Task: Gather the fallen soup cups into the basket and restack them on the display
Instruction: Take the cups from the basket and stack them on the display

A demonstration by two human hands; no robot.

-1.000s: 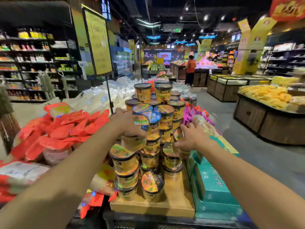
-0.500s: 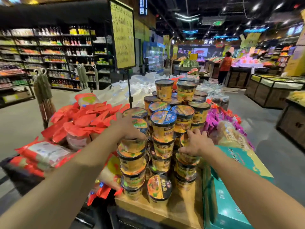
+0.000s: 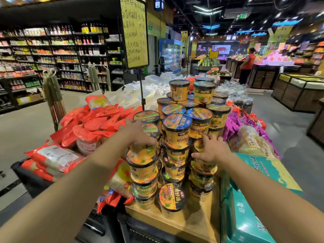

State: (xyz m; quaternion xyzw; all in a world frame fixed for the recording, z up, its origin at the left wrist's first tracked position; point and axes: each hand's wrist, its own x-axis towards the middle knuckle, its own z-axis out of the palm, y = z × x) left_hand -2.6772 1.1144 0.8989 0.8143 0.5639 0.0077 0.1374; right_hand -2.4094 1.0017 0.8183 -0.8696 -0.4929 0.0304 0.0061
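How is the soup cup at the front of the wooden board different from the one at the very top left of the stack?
The front cup leans, its lid facing the camera; the top cup stands upright. The front cup sits low on the wooden board; the top cup rests on other cups. Both have yellow walls and dark-rimmed lids.

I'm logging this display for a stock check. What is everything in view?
soup cups: over twenty, yellow with black rims, stacked at centre
wooden board: one, tan, under the stacks
red packets: heap, red, left of cups
purple packets: heap, purple, right of cups
teal boxes: at least two, teal, near right
clear bags: heap, whitish, behind cups
sign: one, yellow, on pole behind cups
shelves: several, dark, far left
person: one, red top, far right
left hand: one, grips top cup of left stack
right hand: one, fingers spread on a right-stack cup
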